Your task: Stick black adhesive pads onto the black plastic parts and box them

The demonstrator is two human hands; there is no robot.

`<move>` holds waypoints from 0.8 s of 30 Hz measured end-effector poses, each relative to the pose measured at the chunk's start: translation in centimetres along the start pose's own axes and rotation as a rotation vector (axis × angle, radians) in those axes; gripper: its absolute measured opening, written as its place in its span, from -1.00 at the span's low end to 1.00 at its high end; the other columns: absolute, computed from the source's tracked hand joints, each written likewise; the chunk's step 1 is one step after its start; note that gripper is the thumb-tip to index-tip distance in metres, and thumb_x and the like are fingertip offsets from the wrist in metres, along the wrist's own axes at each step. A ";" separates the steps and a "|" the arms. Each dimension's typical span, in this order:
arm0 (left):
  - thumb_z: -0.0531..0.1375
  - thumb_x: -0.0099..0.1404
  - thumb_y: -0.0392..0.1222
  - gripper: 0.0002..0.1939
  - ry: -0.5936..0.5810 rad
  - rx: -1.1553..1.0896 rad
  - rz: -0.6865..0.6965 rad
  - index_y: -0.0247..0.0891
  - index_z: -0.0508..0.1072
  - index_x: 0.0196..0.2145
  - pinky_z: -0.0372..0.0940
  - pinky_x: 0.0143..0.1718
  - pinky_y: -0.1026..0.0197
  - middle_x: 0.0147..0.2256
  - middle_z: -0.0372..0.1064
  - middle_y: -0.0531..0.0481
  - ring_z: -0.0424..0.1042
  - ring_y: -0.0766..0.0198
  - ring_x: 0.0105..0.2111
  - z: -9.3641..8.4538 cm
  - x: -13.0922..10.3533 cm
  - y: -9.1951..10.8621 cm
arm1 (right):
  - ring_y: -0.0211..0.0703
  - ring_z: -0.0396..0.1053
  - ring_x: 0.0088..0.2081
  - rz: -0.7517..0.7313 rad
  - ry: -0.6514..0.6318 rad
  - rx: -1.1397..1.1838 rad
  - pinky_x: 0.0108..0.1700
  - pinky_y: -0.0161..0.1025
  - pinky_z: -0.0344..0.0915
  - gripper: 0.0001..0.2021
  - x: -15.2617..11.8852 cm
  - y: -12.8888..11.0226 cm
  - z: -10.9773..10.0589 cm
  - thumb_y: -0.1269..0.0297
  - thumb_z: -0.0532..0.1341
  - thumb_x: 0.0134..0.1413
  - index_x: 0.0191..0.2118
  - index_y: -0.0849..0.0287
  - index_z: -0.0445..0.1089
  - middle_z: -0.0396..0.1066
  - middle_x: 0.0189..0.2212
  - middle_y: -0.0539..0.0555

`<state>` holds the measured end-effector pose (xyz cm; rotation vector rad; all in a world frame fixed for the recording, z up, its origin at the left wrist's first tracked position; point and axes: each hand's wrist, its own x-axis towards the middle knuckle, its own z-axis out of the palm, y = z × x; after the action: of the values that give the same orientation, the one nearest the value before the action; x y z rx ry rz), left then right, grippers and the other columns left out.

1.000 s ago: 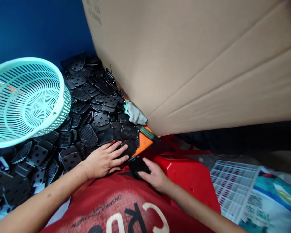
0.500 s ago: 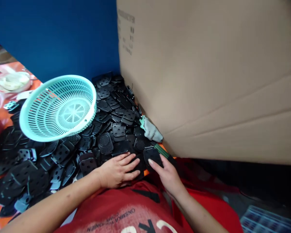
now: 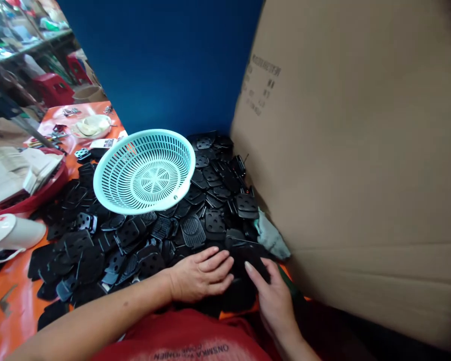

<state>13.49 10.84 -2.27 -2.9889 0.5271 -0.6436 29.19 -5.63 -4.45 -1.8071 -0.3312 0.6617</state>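
A heap of flat black plastic parts point(image 3: 161, 220) covers the orange table point(image 3: 11, 311). My left hand point(image 3: 201, 273) lies palm down on the near edge of the heap, fingers spread. Just to its right, my right hand point(image 3: 274, 301) holds one black part point(image 3: 253, 255) by its near end, pressing it against the heap. A turquoise slotted basket point(image 3: 145, 170) sits tilted on top of the parts, farther back and left.
A large cardboard box point(image 3: 361, 165) walls off the right side, with a grey-green cloth point(image 3: 272, 238) at its foot. A blue wall stands behind. At left are a red bowl with papers point(image 3: 26, 175) and a white container point(image 3: 11, 233).
My view has swung left and up. My right hand has carried the black part from my lap up onto the heap next to my left hand, which stayed flat on the parts.
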 end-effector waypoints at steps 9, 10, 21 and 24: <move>0.09 0.38 -0.06 -0.62 -0.021 -0.031 -0.067 -0.36 0.45 0.02 0.11 0.26 -0.21 0.18 0.29 -0.32 0.20 -0.13 0.24 0.1 -0.1 0.0 | -0.04 0.39 -0.22 -0.174 0.086 -0.067 -0.06 -0.08 0.31 -0.62 0.2 0.4 2.9 -0.08 0.28 0.02 -0.20 0.15 0.41 0.46 -0.28 0.08; 0.10 0.37 -0.10 -0.65 0.004 -0.030 -0.031 -0.33 0.46 0.02 0.11 0.26 -0.20 0.18 0.30 -0.28 0.21 -0.10 0.23 0.0 -0.2 0.1 | -0.05 0.38 -0.22 -0.168 0.107 -0.069 -0.06 -0.09 0.30 -0.61 0.2 0.3 3.0 -0.08 0.29 0.00 -0.22 0.15 0.41 0.46 -0.29 0.07; -0.10 0.41 -0.13 -0.51 -0.165 -0.100 0.290 -0.05 0.41 0.17 0.28 0.12 0.19 0.27 0.17 0.15 0.22 0.15 0.20 -0.7 0.5 0.5 | -0.09 0.41 -0.33 0.024 0.092 0.248 -0.23 -0.17 0.35 -0.57 1.6 0.4 4.7 -0.08 0.36 -0.10 -0.21 0.11 0.37 0.48 -0.36 0.00; -0.10 0.40 -0.13 -0.51 -0.196 -0.088 0.317 -0.04 0.42 0.17 0.30 0.07 0.18 0.26 0.20 0.18 0.24 0.17 0.18 -0.8 0.9 0.5 | -0.09 0.45 -0.35 0.062 0.074 0.453 -0.27 -0.17 0.39 -0.57 1.9 0.5 5.1 -0.05 0.36 -0.10 -0.18 0.10 0.35 0.51 -0.33 0.00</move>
<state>13.80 10.12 -1.25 -2.9040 1.0068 -0.3067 27.62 -0.83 -6.55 -1.4072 -0.0658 0.6515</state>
